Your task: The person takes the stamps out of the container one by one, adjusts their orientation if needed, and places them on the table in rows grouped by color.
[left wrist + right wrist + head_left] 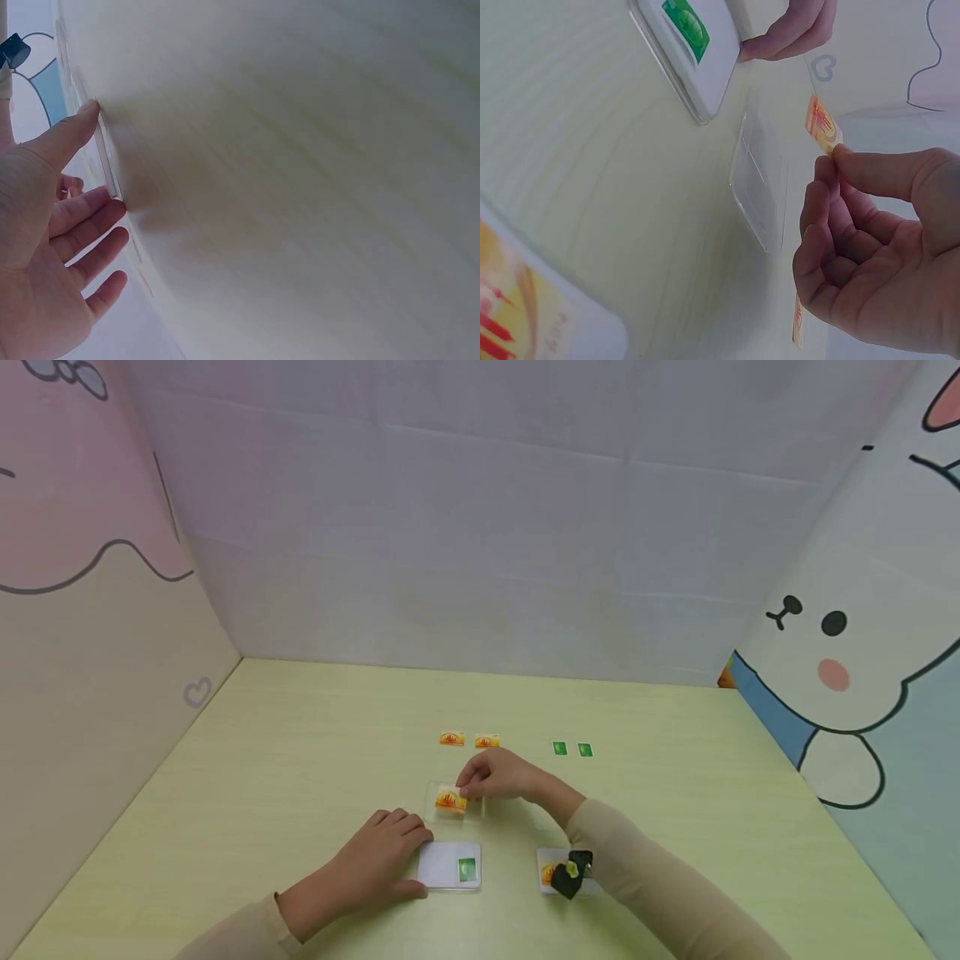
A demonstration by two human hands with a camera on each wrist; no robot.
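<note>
My right hand [498, 774] pinches a small orange printed slip [822, 124] between thumb and fingertips. In the head view the slip overlaps a clear plastic case [759, 184] lying on the table. Nearer me lies a white card in a clear case [437, 865], with a small green printed slip [467, 869] on its right part. My left hand [382, 857] holds this case by its left end, thumb at the near corner and index finger at the far one. The other left fingers [109, 244] are spread.
A white card with an orange slip [548, 873] lies to the right, partly hidden by the right wrist and its black camera. Farther back lie two orange slips [452, 738] and two green slips [559, 748]. Printed cloth walls [480, 552] close off the table's back and sides.
</note>
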